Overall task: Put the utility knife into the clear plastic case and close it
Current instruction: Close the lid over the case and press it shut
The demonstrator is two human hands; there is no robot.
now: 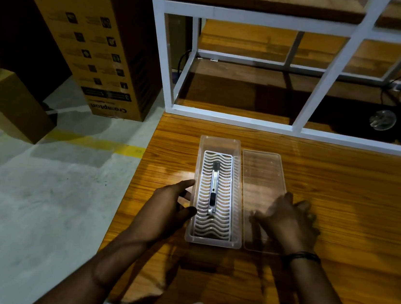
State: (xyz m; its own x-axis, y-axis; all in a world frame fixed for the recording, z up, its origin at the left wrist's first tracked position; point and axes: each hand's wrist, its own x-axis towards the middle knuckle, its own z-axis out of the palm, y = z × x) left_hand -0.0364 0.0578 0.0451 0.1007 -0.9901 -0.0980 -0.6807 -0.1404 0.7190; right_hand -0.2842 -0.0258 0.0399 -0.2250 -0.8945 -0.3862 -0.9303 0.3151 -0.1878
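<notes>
With the utility knife (213,191) already in the clear plastic case (208,240), right hand (284,219) presses flat, fingers spread, on the lid (262,174), gripping nothing; left hand (173,199), open, steadies the case — lift the lid square, seat evenly.

One knife (214,189), one case (211,240), one lid (263,164), two boxes (87,37).

The scene is dim, with the far left corner and the space under the white shelf frame (234,116) nearly black, while a warm light from above throws glare patches on the wooden desk (337,219) beside the clear plastic case (199,166). Both forearms cast soft shadows toward the desk's near edge. The right hand (287,218) is motion-blurred, and the wide lens bends straight lines near the edges.
</notes>
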